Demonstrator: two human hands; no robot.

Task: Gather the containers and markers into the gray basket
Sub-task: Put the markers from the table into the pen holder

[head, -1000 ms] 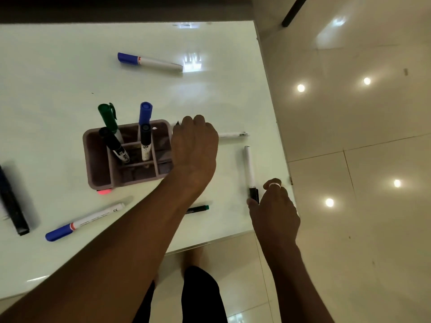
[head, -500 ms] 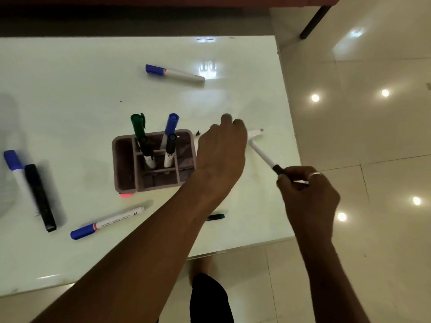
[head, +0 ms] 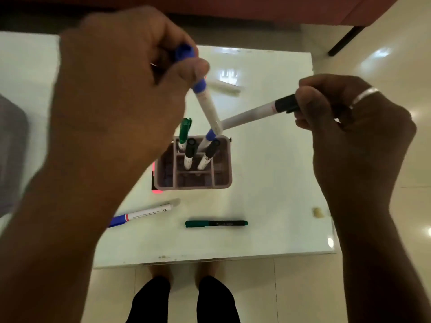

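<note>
Held above gray basket (head: 198, 185), centre of table (head: 279, 229)
Left hand (head: 116, 89) gripped blue-capped marker (head: 207, 106); right hand (head: 354, 136) pinched black-capped marker (head: 254, 114)

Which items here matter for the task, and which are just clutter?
Job:
gray basket, markers standing in it
blue-capped marker held by left hand
black-capped marker held by right hand
blue marker, green pen, white-bodied marker loose on the table

Lying about:
small beige scrap near the table's right edge
</note>
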